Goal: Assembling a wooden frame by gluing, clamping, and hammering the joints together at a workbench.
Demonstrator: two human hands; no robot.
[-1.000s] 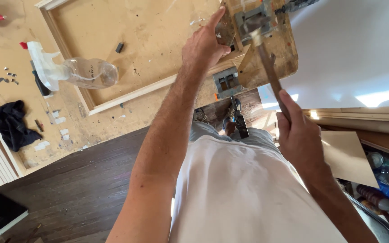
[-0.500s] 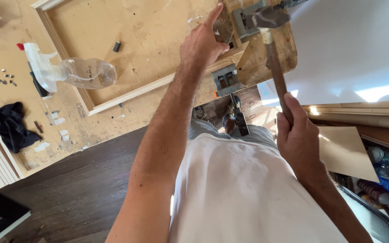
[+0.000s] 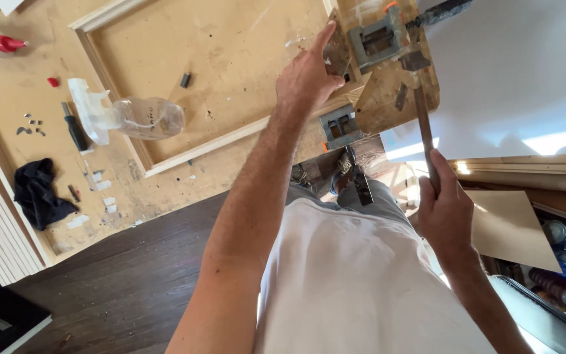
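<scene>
Here, in the head view, the left hand [image 3: 306,78] sits at about twelve o'clock, fingers curled onto the corner of a pale wooden frame [image 3: 230,134], the forefinger stretched straight up along the mitred joint. Just beside it, at one o'clock, a grey metal corner clamp [image 3: 378,42] grips that joint — boxy, dull and cast-looking. The right hand [image 3: 445,213], at three o'clock, is closed round the lower end of a hammer with a slim brown wooden handle [image 3: 424,128]; its dark metal head lies against the clamp's edge.

The frame rests on a scuffed tan fibreboard workbench [image 3: 27,85], dusty and flecked with glue. At nine o'clock lies a clear plastic spray bottle [image 3: 132,118] on its side, touching the frame's outer edge; a black-handled screwdriver [image 3: 73,126] lies near it. A crumpled dark cloth [image 3: 37,193] sits farther left, by the bench's rim.

The bench edge runs diagonally — below it, dark wooden floorboards [image 3: 119,282] lie open.
</scene>
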